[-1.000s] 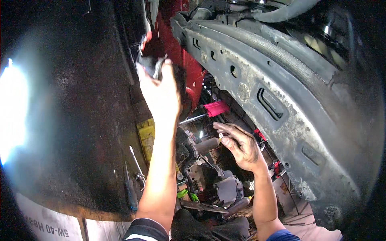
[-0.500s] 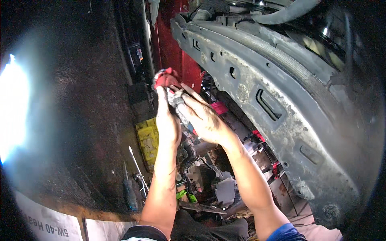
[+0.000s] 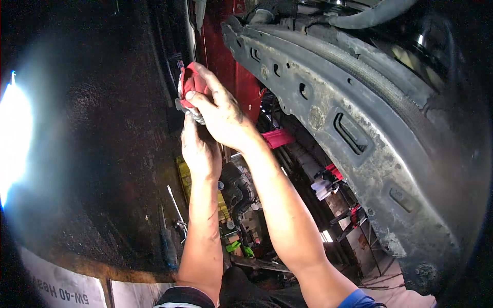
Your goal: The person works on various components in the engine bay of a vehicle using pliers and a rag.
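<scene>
Both hands are together up at the centre-left, in front of a red painted panel. Between them is a crumpled red thing with grey, ribbed-looking parts, soft like cloth or a work glove; its exact kind is not clear. My right hand grips its red part from the right, thumb on the near side and fingers over the top. Just below, my left hand is closed at the thing's grey lower end, with part of its grip hidden by the right hand and wrist.
A long grey metal beam with slots runs down the right side. A dark panel fills the left, with a screwdriver and a thin metal rod lying beside my left forearm. Below are a yellow object and a pink one.
Both hands have moved up and to the left with the red and grey thing. My right hand has come over its red part, while my left has slid lower.
</scene>
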